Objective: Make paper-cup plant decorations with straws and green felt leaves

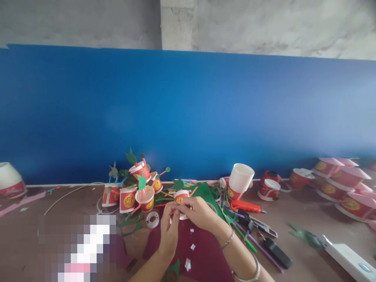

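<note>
My left hand (169,231) and my right hand (197,211) meet at the centre, with fingers pinched together over a red and white paper cup (181,195). What the fingertips hold is too small to make out. The cup has a yellow emblem, and a green paper circle (178,184) and an orange straw stick up near it. Below my hands lies dark red paper (202,250) with small white scraps (187,264) on it. A roll of white tape (152,220) is left of my left hand.
Decorated cups (128,199) cluster at left. Stacked white cups (241,178), an orange cutter (246,206), straws, keys and a black fob (277,252) lie right. Pink-topped cups (357,205) stand far right. A blue panel (188,117) rises behind.
</note>
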Tool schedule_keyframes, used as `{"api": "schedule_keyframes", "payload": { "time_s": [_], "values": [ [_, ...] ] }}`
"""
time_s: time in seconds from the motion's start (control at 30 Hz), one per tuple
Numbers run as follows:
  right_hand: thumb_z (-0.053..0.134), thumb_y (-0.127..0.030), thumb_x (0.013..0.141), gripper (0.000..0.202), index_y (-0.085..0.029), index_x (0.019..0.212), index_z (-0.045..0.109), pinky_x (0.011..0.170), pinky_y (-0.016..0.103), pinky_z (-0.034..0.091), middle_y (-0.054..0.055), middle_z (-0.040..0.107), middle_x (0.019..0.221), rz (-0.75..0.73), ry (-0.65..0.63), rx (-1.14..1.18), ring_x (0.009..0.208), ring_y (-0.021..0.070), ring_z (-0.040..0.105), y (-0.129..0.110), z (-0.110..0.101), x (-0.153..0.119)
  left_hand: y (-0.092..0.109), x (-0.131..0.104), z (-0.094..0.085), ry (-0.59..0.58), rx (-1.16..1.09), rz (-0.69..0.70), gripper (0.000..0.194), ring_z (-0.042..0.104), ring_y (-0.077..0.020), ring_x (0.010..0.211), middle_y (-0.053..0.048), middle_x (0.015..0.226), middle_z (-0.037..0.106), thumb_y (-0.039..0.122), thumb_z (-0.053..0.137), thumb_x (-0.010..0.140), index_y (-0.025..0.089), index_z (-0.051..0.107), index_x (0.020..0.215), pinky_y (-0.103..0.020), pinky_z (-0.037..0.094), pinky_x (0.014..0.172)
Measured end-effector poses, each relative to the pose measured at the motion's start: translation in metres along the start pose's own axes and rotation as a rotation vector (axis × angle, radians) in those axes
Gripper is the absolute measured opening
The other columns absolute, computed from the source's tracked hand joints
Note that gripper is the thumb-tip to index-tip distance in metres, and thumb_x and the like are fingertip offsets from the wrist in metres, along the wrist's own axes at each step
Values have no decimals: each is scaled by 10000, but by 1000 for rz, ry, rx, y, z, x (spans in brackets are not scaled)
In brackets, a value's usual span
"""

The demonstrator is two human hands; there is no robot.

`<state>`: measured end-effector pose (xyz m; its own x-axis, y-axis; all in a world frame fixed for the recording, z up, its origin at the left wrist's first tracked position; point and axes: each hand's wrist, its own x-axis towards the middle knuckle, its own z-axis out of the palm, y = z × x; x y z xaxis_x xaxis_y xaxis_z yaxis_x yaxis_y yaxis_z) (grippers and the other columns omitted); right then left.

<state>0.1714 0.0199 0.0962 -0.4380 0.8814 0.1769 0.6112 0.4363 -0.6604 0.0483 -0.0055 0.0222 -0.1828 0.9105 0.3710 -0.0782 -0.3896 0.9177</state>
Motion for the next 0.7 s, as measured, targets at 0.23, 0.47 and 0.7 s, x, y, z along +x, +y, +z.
{"api": "schedule_keyframes", "payload": {
  "time_s": [0.23,0.47,0.7],
  "values": [
    [404,-295,882,369,-163,544,474,460,186,265,-51,405,483,9,-35,44,474,73,377,0,6,2,1,-2,2,-29,-50,-34,228,536,-175,860,-41,888,558,372,451,885,182,568,932,-279,433,791],
    [349,-206,919,304,-158,859,643,569,239,400,60,648,655,-29,-159,-348,640,164,601,-13,-9,-13,2,4,0,130,122,38,255,522,-156,721,-21,772,536,407,471,867,180,558,788,-259,445,678],
    [519,-314,892,248,-187,1099,573,793,358,507,59,571,1153,-106,-647,-350,948,192,585,-48,32,-76,0,7,-5,221,169,9,278,563,-150,647,-21,685,596,444,541,816,173,600,794,-239,461,595]
  ]
}}
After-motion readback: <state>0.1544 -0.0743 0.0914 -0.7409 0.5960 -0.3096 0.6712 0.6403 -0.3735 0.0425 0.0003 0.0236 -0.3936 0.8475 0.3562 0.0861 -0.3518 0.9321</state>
